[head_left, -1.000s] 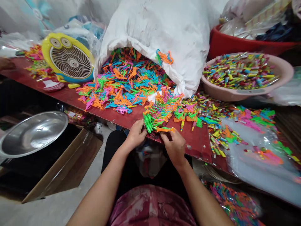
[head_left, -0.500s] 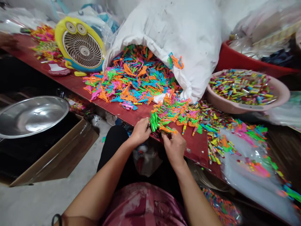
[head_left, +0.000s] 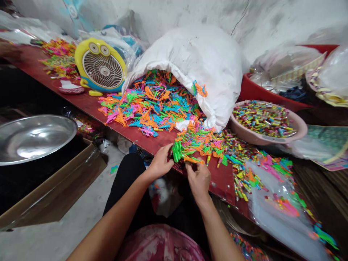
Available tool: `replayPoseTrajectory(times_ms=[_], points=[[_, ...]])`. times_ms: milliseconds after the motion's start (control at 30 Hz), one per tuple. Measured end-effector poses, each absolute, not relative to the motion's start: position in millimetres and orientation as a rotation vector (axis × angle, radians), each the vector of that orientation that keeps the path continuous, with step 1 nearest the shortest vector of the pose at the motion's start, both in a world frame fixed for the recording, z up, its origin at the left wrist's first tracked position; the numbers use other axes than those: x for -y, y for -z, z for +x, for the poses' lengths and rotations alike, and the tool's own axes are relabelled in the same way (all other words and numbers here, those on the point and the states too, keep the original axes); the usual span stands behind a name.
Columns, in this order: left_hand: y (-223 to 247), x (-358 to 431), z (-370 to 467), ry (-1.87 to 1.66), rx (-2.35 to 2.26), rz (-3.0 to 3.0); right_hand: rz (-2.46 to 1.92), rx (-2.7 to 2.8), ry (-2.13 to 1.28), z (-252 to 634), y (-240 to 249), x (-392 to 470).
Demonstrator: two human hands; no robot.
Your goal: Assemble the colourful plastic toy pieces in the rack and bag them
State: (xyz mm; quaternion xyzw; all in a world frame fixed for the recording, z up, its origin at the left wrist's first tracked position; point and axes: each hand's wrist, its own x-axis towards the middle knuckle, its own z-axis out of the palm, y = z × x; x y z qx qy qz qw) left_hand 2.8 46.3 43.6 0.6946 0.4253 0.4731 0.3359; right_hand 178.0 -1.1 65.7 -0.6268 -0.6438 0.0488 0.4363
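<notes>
At the table's front edge, my left hand (head_left: 162,162) is closed, its fingertips beside a clump of green plastic pieces (head_left: 177,150). My right hand (head_left: 199,180) pinches close to an orange plastic piece (head_left: 192,159) at the near side of the same pile. What sits between the fingers of either hand is too small or hidden to make out. Beyond them lies a row of small bright plastic toy pieces (head_left: 202,139) in orange, green and pink. A large white sack (head_left: 195,50) spills many more loose pieces (head_left: 154,103) onto the red table (head_left: 152,145).
A yellow fan (head_left: 103,69) and a small red basket (head_left: 71,90) stand at left. On the right are a pink basin (head_left: 300,127) of small coloured tubes, a red tub (head_left: 272,94) and clear plastic bags (head_left: 272,203). A metal bowl (head_left: 38,139) rests over a cardboard box (head_left: 62,195).
The view has tilted upward and turned slightly right, showing more wall and the right-hand tub. Both hands stay at the same pile, with only slight finger movement.
</notes>
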Motion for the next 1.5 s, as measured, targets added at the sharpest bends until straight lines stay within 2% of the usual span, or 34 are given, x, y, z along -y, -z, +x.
replayPoseTrajectory(times_ms=[167, 300, 500, 1033, 1300, 1500], points=[[-62, -36, 5, -1.459, -0.846, 1.572, -1.362, 1.712, -0.149, 181, -77, 6], [-70, -35, 19, -1.536, -0.925, 1.510, -1.318, 1.761, -0.178, 183, -77, 5], [-72, -37, 22, -1.513, -1.009, 1.555, -1.304, 1.712, -0.063, 185, -78, 0], [-73, -35, 14, -1.417, -0.938, 1.497, -1.404, 1.600, -0.083, 183, -72, -2], [-90, -43, 23, -1.431, -1.255, 1.632, -1.358, 1.852, -0.219, 189, -82, -2], [-96, -42, 21, -1.434, -1.280, 1.676, -1.267, 1.876, -0.206, 192, -84, -2]])
